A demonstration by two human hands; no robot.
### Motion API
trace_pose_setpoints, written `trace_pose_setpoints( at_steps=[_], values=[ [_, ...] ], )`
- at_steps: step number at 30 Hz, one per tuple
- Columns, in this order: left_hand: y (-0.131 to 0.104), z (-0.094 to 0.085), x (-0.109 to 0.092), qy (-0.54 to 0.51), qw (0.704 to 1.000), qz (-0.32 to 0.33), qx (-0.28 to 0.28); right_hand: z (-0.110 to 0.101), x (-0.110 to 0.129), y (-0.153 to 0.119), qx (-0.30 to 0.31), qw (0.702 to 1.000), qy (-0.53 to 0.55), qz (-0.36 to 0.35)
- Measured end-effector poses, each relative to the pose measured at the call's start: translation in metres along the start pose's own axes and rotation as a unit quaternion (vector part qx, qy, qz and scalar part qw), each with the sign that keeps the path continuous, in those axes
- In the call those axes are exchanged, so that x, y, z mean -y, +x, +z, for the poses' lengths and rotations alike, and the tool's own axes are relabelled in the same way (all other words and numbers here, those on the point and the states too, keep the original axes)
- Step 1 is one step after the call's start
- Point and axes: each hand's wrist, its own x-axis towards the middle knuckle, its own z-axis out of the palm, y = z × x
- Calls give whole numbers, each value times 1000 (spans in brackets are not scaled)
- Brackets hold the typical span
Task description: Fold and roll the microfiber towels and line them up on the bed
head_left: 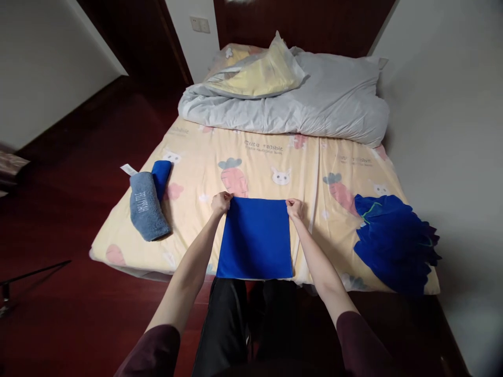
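A square blue cloth [257, 238] lies spread at the near edge of the bed [196, 157]. My left hand [222, 203] pinches its far left corner, and my right hand [294, 208] pinches its far right corner. To the left sit a rolled grey-blue towel [147, 209] with white lettering and a tag, and a rolled blue cloth [161, 177] touching it. A heaped pile of blue cloths [393, 241] rests at the bed's right near corner.
Across the far end of the bed are a folded grey quilt [334, 99] and a yellow pillow [259, 73]. A white wall [444, 131] runs along the right side. On the left floor stands a thin black object [35, 273].
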Motion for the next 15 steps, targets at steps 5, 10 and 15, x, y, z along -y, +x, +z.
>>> trace_pose_setpoints(
  at_steps=[5, 10, 15],
  values=[
    [6, 15, 12, 25, 993, 109, -23, -9, 11, 4, 47, 997, -52, 15],
    [21, 13, 16, 69, 979, 180, 61, -23, 32, 19, 170, 974, -140, 46],
    [27, 5, 13, 123, 969, 174, 122, -21, 41, 22, 232, 958, -147, 80]
  ],
)
